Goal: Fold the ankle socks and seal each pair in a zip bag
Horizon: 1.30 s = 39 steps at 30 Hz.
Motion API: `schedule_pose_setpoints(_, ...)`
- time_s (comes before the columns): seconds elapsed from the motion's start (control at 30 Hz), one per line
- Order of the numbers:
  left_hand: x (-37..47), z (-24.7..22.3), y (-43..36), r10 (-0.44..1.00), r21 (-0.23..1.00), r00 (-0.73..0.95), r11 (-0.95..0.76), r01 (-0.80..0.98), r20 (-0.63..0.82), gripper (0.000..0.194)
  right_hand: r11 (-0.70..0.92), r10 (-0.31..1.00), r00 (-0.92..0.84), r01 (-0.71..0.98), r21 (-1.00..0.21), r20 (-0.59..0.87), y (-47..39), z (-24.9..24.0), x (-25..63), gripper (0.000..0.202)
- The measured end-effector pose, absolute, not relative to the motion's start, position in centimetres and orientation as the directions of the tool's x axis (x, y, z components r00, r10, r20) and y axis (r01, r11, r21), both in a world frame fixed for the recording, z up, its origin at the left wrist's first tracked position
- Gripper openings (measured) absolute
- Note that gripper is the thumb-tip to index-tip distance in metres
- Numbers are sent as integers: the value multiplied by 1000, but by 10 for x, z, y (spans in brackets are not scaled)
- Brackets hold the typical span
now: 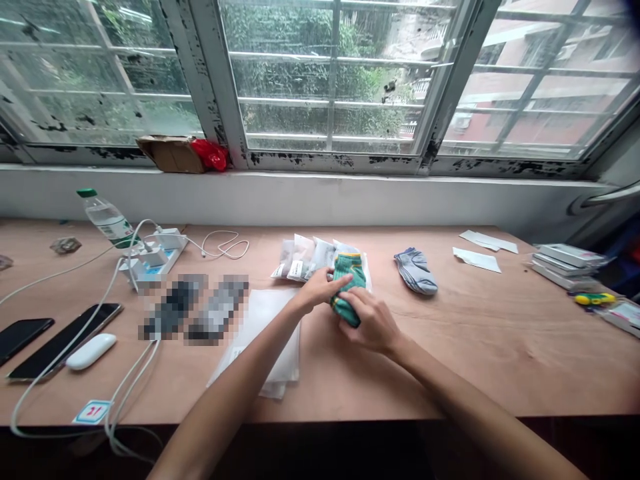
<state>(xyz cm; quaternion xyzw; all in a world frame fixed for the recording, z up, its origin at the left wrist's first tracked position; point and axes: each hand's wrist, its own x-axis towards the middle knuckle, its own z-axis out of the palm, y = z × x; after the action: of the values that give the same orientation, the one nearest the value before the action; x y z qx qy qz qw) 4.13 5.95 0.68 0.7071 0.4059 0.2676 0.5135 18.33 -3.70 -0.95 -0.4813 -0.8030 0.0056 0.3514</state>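
Green socks (356,265) unbagged, filled bags (302,256) behind
Left hand (320,291) and right hand (373,321) curl round the socks; grey socks (416,271) lie loose, flat bags (274,323) seem unused.

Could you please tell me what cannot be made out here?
In the head view:
Green socks: partly covered by the left hand and right hand.
Bags: partly hidden by these socks.
Pixelated items: blurred beyond recognition.
Far-left phone: cut off by the left edge.
Bottle: label print too small.
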Motion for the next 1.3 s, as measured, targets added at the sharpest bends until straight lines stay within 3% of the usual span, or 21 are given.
schedule_pose_setpoints(0.13, 20, 1, 70, 783, 886, 617, -336, 321, 74, 36, 666, 728, -450, 641, -381, 517, -45, -1, 168, 34)
schedule_pose_setpoints(0.27, 5, 0, 75, 626, 790, 779, -494, 362, 34, 27, 613, 751, -328, 669, -420, 574, -36, 3, 174, 20)
schedule_pose_setpoints(0.37, 5, -3, 70, 532, 716, 847, -583, 385, -22, 25, 544, 802, -313, 734, -407, 508, -26, -5, 184, 14)
schedule_pose_setpoints(0.47, 12, -8, 58, 599, 565, 800, -650, 509, -32, 22, 530, 819, -348, 764, -368, 457, -20, -17, 191, 9)
schedule_pose_setpoints(0.6, 21, -11, 40, 738, 385, 671, -641, 663, 73, 19, 556, 791, -373, 770, -313, 485, -19, -27, 197, 7)
schedule_pose_setpoints(0.77, 26, -12, 30, 751, 300, 627, -659, 690, 207, 21, 587, 771, -353, 717, -376, 529, -21, -34, 203, 9)
schedule_pose_setpoints(0.97, 28, -17, 30, 696, 343, 618, -718, 605, 367, 17, 595, 752, -247, 654, -467, 612, -21, -41, 205, 16)
schedule_pose_setpoints(1.07, 27, -19, 30, 685, 453, 594, -727, 516, 422, 12, 572, 735, -199, 696, -435, 648, -22, -40, 206, 14)
schedule_pose_setpoints(1.23, 27, -16, 24, 673, 622, 580, -709, 331, 459, 3, 504, 725, -162, 787, -355, 670, -22, -35, 211, 49)
schedule_pose_setpoints(1.3, 28, -13, 21, 676, 668, 588, -687, 286, 443, 4, 502, 739, -191, 795, -340, 646, -21, -36, 212, 45)
